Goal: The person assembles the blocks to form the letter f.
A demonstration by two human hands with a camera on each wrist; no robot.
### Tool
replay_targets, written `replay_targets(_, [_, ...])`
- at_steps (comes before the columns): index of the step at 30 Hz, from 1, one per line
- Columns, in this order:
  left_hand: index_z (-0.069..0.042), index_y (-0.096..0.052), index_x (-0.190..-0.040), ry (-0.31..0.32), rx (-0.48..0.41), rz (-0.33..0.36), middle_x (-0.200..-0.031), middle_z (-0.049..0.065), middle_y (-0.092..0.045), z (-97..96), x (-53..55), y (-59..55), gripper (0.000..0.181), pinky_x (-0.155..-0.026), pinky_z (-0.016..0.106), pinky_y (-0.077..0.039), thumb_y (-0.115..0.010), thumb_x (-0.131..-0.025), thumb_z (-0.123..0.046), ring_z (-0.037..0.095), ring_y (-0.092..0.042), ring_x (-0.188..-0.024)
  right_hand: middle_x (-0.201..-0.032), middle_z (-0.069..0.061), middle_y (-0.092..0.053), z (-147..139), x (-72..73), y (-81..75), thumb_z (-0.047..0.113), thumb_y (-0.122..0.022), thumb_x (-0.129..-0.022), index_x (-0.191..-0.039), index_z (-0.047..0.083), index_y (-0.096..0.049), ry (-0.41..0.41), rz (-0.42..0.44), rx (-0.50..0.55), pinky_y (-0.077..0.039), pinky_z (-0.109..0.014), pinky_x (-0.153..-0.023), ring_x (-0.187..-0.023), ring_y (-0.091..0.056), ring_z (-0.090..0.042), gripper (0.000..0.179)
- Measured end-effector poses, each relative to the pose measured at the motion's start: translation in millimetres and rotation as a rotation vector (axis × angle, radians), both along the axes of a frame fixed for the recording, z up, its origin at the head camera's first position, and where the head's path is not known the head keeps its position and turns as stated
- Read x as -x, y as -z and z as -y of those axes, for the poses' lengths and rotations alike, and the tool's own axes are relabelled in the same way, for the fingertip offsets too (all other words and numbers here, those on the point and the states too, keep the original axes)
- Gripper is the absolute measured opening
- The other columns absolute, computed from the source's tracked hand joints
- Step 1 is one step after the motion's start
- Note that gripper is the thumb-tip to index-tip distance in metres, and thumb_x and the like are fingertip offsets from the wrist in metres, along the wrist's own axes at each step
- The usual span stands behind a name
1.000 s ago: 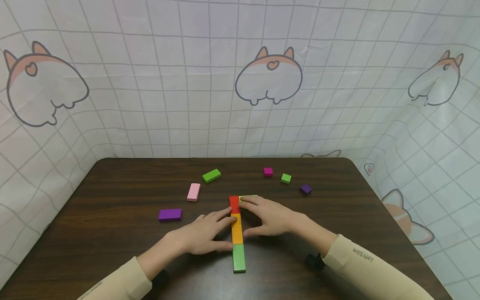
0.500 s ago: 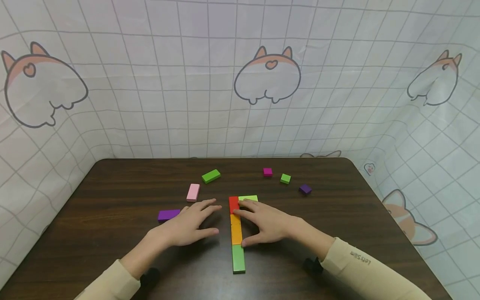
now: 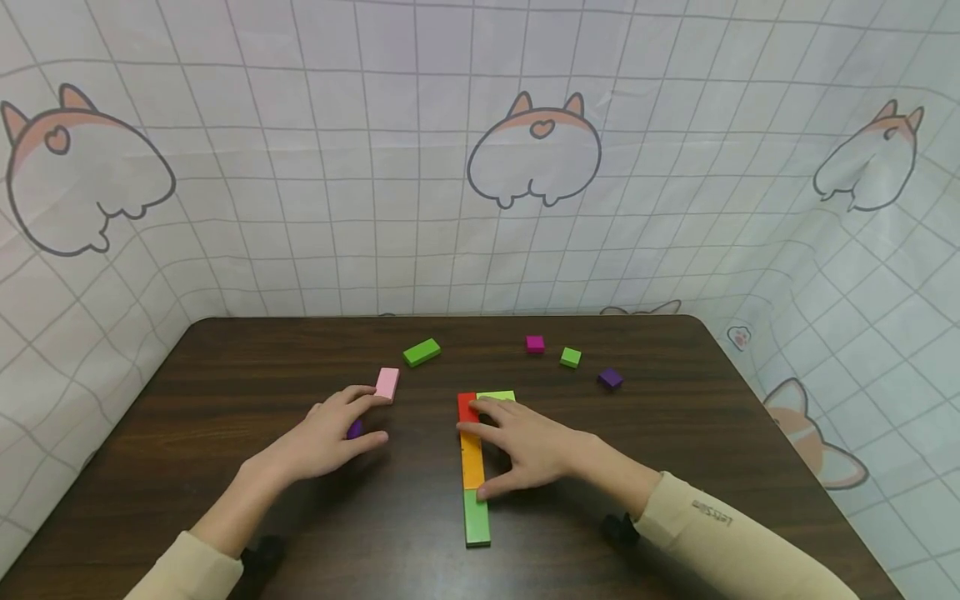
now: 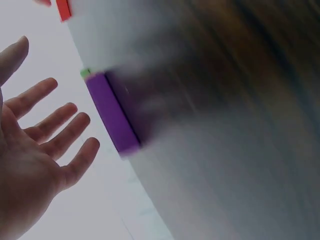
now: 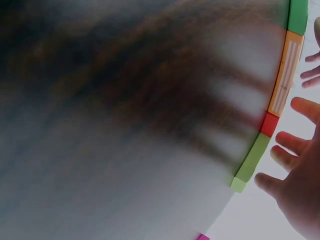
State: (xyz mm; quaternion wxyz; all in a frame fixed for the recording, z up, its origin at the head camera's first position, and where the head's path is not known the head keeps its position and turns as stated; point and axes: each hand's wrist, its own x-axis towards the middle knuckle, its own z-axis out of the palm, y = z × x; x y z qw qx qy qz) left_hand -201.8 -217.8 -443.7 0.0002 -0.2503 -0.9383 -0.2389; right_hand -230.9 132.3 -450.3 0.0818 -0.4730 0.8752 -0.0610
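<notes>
My left hand point(image 3: 318, 437) hovers over a purple block point(image 4: 112, 115), most of which it hides in the head view. Its fingers are loosely spread and hold nothing. A pink block point(image 3: 387, 382) lies just beyond its fingertips. Near the middle, my right hand point(image 3: 532, 442) is spread over a row of blocks with nothing in its grasp. From far to near, that row has a red block point(image 3: 466, 403), an orange block point(image 3: 472, 471) and a green block point(image 3: 476, 521), end to end. A lime block point(image 3: 498, 395) lies crosswise against the red one's right side.
Toward the back of the dark wooden table point(image 3: 255, 358) lie a longer green block point(image 3: 422, 352), a magenta block point(image 3: 535, 343), a small green block point(image 3: 571, 357) and a dark purple block point(image 3: 611, 379). A white gridded cloth point(image 3: 375, 208) hangs behind and around the table.
My left hand has left the row of blocks and moved left to the purple block. The right hand has shifted slightly left and nearer, over the row. The blocks look unmoved.
</notes>
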Motion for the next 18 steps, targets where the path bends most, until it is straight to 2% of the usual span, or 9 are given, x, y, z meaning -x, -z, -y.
replay_targets(5, [-0.009, -0.064, -0.136, -0.028, -0.019, -0.024, -0.135, 0.014, -0.057, 19.2, 1.5, 0.7, 0.048, -0.100, 0.065, -0.041, -0.072, -0.097, -0.037, 0.040, -0.054, -0.124, -0.166, -0.012, -0.025, 1, 1.0, 4.0, 0.083, -0.053, -0.086, -0.162, 0.025, -0.034, -0.009, -0.019, -0.019, -0.024, -0.052, -0.119, -0.151, -0.024, -0.029, 0.097])
replay_targets(11, [-0.005, -0.067, -0.129, -0.062, -0.016, 0.012, -0.127, 0.010, -0.060, 38.0, 3.6, -0.9, 0.049, -0.098, 0.061, -0.044, -0.077, -0.094, -0.038, 0.038, -0.057, -0.120, -0.166, -0.011, -0.024, 1, 1.0, 3.1, 0.083, -0.053, -0.086, -0.162, 0.026, -0.034, 0.000, -0.019, -0.034, -0.024, -0.051, -0.119, -0.151, -0.024, -0.029, 0.097])
replay_targets(18, [-0.003, -0.067, -0.126, -0.040, 0.005, 0.056, -0.122, 0.010, -0.062, 55.0, 5.7, 0.1, 0.055, -0.098, 0.057, -0.046, -0.083, -0.087, -0.039, 0.035, -0.059, -0.115, -0.166, -0.011, -0.025, 1, 0.2, 0.6, 0.081, -0.056, -0.086, -0.162, 0.025, -0.033, 0.004, -0.001, -0.028, -0.024, -0.054, -0.119, -0.151, -0.024, -0.029, 0.097])
